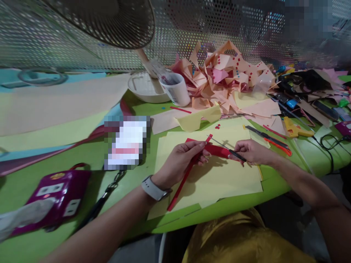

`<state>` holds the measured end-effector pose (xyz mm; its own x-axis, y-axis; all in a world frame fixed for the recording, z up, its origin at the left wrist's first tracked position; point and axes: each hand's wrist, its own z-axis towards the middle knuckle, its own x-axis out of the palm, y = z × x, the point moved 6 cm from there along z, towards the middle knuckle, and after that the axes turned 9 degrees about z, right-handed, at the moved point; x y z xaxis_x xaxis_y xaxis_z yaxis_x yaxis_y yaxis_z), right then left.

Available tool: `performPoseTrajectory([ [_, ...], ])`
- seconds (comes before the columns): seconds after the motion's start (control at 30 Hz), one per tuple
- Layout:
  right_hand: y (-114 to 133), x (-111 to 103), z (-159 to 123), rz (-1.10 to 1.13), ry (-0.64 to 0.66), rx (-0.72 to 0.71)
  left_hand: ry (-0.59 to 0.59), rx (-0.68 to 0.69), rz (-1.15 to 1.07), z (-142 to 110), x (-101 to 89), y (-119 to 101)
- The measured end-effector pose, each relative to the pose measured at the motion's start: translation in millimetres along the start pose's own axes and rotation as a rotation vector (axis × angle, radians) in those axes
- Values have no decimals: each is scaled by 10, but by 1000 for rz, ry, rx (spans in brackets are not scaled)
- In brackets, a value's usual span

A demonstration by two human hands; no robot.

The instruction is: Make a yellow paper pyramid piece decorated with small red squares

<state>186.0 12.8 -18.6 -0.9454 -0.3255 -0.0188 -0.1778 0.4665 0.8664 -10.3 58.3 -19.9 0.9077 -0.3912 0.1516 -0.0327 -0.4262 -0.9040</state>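
Note:
My left hand point(192, 151) pinches a long, narrow red paper strip point(181, 186), whose lower end slants down toward the table's front edge. In my right hand point(251, 151) is a slim tool point(238, 155) with a dark handle and a thin metal tip; its exact kind is unclear. That tip points left and lies close to the strip's upper end, by my left fingertips. Behind the tool shows a wider red paper piece point(219, 150), partly covered by my fingers. Beneath both hands lie pale yellow sheets point(233, 186). A few tiny red squares point(217, 126) rest just beyond.
A box cutter point(268, 137) and yellow glue gun point(296, 128) lie right. Peach paper scraps point(225, 69) pile up behind, beside a white cup point(177, 91) and a fan point(109, 22). A blurred-out phone point(127, 142) and a purple power strip point(55, 197) sit left.

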Motion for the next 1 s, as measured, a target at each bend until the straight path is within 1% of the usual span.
performPoseTrajectory([
  [0.27,36,-6,-26,12,-16,2,-1,13,-5,12,3,-2],
  [0.4,89,26,-61,53,14,10,-17,36,-43,2,-7,-13],
  [0.5,107,68,-87,52,46,31,-6,51,-68,-9,4,-22],
  [0.63,112,92,-98,44,53,34,28,51,-77,-12,27,-16],
  [0.83,126,91,-105,76,56,31,5,56,-111,-3,3,-2],
  [1.0,119,102,-102,50,63,32,15,42,-110,-12,11,-7],
])
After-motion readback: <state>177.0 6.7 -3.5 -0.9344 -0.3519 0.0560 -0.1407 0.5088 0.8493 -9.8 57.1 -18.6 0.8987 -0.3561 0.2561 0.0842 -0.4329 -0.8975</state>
